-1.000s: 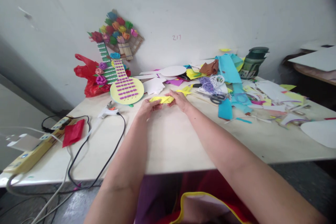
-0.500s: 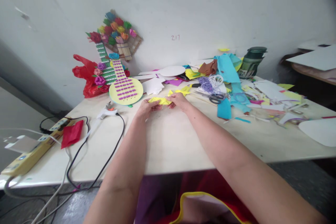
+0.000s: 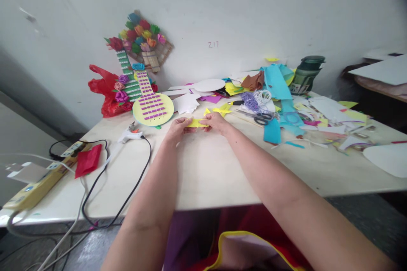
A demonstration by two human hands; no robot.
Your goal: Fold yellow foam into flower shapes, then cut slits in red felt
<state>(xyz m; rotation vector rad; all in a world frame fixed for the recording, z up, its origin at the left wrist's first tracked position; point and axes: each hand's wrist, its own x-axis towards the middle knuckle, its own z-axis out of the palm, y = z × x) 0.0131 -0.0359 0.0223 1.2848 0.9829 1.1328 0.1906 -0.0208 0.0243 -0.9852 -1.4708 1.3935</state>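
Observation:
Between my two hands a small strip of yellow crepe paper (image 3: 197,123) is stretched above the table. My left hand (image 3: 179,129) pinches its left end and my right hand (image 3: 216,123) pinches the right end; both are closed, with some fingers hidden beneath. More yellow paper pieces (image 3: 225,109) lie just beyond my right hand. Left of my hands rests a round, pale yellow guitar-shaped craft (image 3: 153,109) with purple bars on its neck and body. A white glue gun (image 3: 130,136) lies on the table to the left of my left hand.
Scissors (image 3: 262,118), purple yarn (image 3: 249,102) and blue paper (image 3: 272,131) lie to the right, before many paper scraps. A green bottle (image 3: 305,77) stands at the back. On the left are a power strip (image 3: 41,184), cords and a red packet (image 3: 89,160).
The yellow paper between my hands was crumpled and uneven; it now appears flatter and more compact. Both hands remain in nearly the same place.

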